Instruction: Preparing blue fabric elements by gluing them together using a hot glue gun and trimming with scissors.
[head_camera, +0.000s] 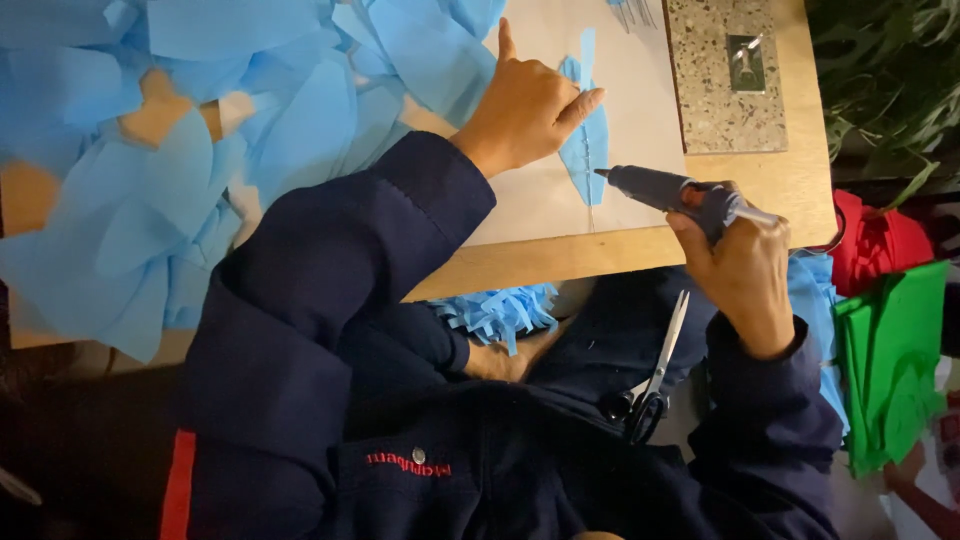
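A small clear plastic packet with a dark insert lay on a speckled grey slab at the far right of the wooden table. A short line of red embroidered lettering formed a label on the dark navy jacket, near centre. No signs or screens showed.

Matt blue paper strip on smooth white card; plastic glue gun; metal scissors; wooden board.
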